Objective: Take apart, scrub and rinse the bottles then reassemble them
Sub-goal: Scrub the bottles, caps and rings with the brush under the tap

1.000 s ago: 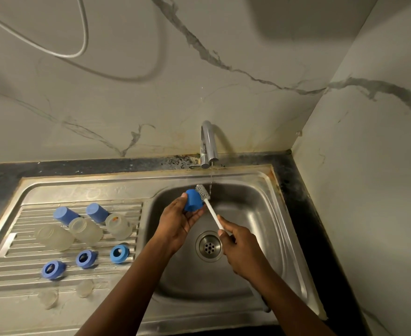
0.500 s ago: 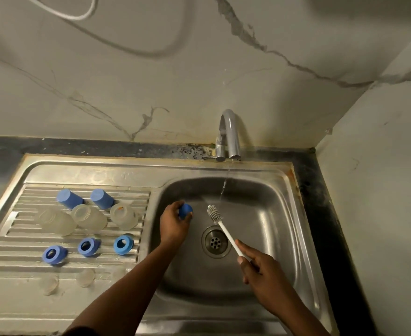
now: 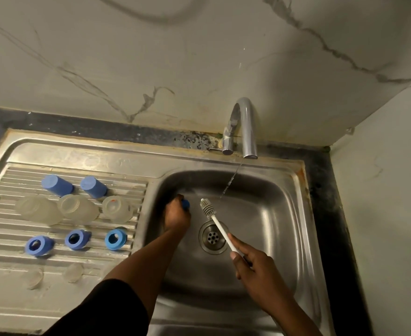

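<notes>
three bottles, three rings, perhaps two teats

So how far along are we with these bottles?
Done: three bottles lie apart on the drainboard with rings, two caps, teats. In hand: left hand grips the third cap, right hand the brush, tap running. Left: reassembly; whether the laid-out parts are scrubbed is unclear.
</notes>
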A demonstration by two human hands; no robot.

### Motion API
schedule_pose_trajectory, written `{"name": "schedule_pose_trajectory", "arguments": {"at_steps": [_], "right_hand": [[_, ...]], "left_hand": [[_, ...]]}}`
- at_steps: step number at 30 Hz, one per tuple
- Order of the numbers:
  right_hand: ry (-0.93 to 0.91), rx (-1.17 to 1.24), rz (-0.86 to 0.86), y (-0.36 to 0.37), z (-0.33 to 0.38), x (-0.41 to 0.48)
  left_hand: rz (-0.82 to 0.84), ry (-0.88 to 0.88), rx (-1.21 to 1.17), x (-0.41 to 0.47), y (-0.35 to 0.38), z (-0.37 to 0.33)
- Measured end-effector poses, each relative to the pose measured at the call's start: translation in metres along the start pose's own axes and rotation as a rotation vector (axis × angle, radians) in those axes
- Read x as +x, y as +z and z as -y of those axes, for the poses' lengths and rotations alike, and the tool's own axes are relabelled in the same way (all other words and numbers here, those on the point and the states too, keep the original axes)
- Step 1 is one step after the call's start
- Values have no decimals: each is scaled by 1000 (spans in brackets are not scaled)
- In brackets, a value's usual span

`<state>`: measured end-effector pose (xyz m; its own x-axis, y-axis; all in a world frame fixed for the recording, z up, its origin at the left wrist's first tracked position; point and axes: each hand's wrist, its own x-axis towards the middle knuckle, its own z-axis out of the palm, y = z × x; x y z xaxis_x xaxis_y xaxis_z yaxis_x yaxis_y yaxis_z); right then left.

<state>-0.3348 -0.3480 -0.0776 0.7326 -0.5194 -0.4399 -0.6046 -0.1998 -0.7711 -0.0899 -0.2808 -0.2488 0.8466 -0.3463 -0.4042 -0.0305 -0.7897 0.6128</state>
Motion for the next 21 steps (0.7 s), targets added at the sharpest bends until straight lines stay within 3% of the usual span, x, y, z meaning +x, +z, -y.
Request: {"name": "schedule_pose_trajectory", "arguments": {"at_steps": [7,15,21], "right_hand": [[-50,-16,-43,1,3,5],[-107,-1,-33,1,16,0],[-190,15,-25,10,37,-15]], "left_hand": [[38,-46,-45,-16,-4,2],[-91,245,-211,-87,-62,-13],[-248,290,-328,-138,-124,10]]}}
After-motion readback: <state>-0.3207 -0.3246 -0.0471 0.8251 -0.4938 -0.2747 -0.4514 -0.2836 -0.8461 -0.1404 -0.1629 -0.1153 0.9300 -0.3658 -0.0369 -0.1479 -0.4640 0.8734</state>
